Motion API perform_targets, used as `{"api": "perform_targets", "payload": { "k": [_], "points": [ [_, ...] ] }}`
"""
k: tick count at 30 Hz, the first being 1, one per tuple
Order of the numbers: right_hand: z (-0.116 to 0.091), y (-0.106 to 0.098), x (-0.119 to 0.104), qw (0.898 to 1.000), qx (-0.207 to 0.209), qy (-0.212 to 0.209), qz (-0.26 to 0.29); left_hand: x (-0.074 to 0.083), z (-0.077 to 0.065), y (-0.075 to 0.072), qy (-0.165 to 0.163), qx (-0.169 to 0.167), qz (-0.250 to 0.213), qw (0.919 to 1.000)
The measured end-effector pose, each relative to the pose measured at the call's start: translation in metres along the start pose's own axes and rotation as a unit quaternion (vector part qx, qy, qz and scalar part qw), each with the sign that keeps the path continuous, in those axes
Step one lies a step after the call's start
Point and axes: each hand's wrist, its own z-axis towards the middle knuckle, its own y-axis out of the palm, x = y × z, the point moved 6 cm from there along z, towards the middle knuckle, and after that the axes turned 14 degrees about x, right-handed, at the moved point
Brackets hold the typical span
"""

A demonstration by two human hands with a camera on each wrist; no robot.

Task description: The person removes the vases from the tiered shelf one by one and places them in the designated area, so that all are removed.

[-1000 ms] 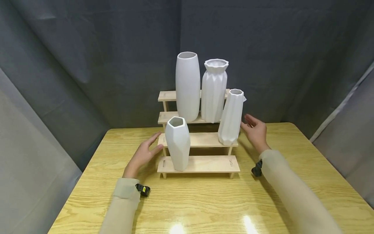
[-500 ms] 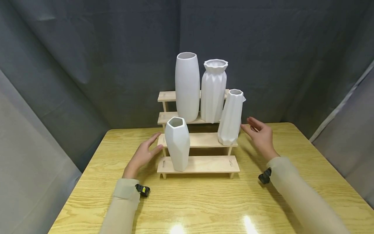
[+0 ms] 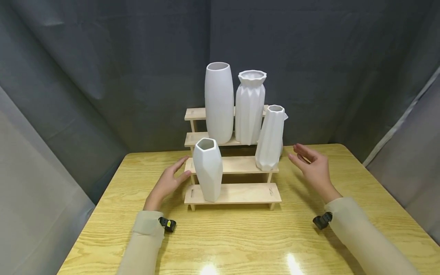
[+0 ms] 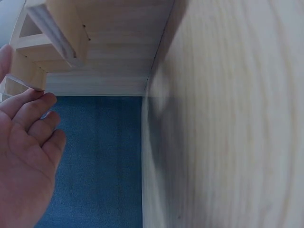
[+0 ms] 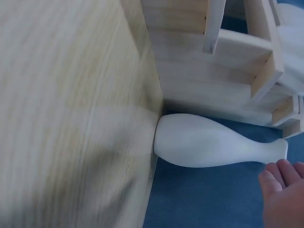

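Left hand (image 3: 167,184) spread, fingertips at left end of stepped wooden stand (image 3: 249,193); contact unclear. Right hand (image 3: 313,168) empty, fingers bent, near narrow-necked vase (image 5: 199,141) on table (image 3: 240,236); tapered fluted vase (image 3: 270,141) mostly blocks head view of it.

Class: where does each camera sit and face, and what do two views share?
Head: on the head, facing forward and down at stand and vases; left hand, right hand and sleeves show.
Left wrist: on that wrist, facing the curtain; left hand shows.
Right wrist: on that wrist, facing a narrow-necked vase; right hand shows.
Both wrist views share the stand.
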Motion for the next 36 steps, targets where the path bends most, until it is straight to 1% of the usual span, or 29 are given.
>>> {"api": "perform_targets", "payload": {
  "k": [5,9,12,14,21,28,31,36],
  "points": [
    [-0.018,-0.004,-0.02,1.0,-0.013,0.008,0.009,0.0,0.0,0.0,-0.001,-0.001,0.0,1.0],
    [-0.026,-0.003,-0.016,0.999,-0.019,0.015,0.024,0.0,-0.001,0.0,-0.004,-0.002,-0.002,1.0],
    [-0.03,-0.002,-0.01,0.999,-0.021,0.01,0.037,-0.001,-0.001,0.0,-0.007,-0.003,-0.003,1.0],
    [-0.033,-0.002,-0.01,0.999,-0.023,0.001,0.046,-0.001,-0.001,0.0,-0.009,-0.004,-0.004,0.9999],
    [-0.046,-0.003,-0.025,0.996,-0.024,-0.016,0.085,-0.001,0.001,0.0,0.001,-0.004,-0.005,1.0],
    [-0.061,0.002,-0.043,0.994,-0.041,-0.022,0.101,-0.001,0.001,0.0,0.002,-0.005,-0.007,1.0],
    [-0.066,0.007,-0.048,0.991,-0.055,-0.028,0.118,0.0,0.0,0.0,0.002,-0.005,-0.007,1.0],
    [-0.072,0.015,-0.053,0.982,-0.084,-0.039,0.164,0.0,0.0,0.0,-0.003,-0.005,-0.006,1.0]
  ]
}}
